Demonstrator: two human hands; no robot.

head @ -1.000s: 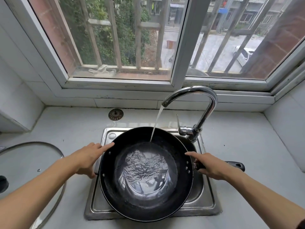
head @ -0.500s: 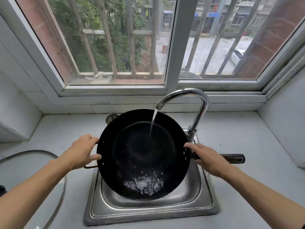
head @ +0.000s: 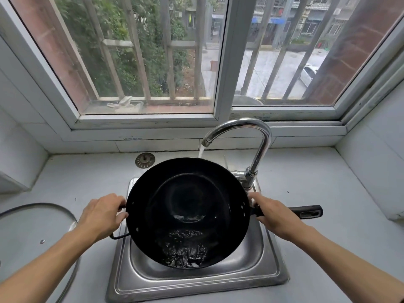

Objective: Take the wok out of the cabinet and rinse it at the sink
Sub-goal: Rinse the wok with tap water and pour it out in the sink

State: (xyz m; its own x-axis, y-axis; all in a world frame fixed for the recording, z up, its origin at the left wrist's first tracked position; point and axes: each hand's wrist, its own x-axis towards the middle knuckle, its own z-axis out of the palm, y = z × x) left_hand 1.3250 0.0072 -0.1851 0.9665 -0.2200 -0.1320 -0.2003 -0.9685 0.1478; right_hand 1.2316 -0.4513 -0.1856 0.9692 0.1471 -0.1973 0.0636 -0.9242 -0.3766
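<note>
Wok tilted over sink, both hands gripping handles.

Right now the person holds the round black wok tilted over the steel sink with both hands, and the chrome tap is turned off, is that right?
Not quite: the chrome tap is running, as the head view shows water falling from its spout behind the wok's far rim. The rest holds: the left hand and the right hand hold the round black wok tilted over the steel sink.

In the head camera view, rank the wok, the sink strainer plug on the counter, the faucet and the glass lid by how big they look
1. wok
2. glass lid, partly cut off by the frame and nearer the camera, so its rank against the wok is unsure
3. faucet
4. sink strainer plug
</note>
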